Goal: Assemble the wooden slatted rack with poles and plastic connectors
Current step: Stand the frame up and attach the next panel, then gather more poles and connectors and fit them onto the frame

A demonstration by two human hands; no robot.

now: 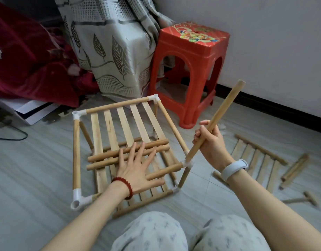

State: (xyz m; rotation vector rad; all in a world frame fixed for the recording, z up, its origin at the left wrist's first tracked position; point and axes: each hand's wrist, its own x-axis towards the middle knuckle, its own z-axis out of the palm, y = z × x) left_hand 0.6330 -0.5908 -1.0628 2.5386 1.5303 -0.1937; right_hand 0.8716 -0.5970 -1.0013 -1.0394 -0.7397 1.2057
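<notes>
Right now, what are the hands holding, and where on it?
The right hand grips a wooden pole near its lower end, just above the white connector. The left hand holds nothing; it lies flat on the loose poles.

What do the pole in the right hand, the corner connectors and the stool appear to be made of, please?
Pole: pale, unpainted wood, judging by its matte tan surface. Corner connectors: smooth white plastic with a moulded look. Stool: glossy red plastic with a printed top.
</notes>
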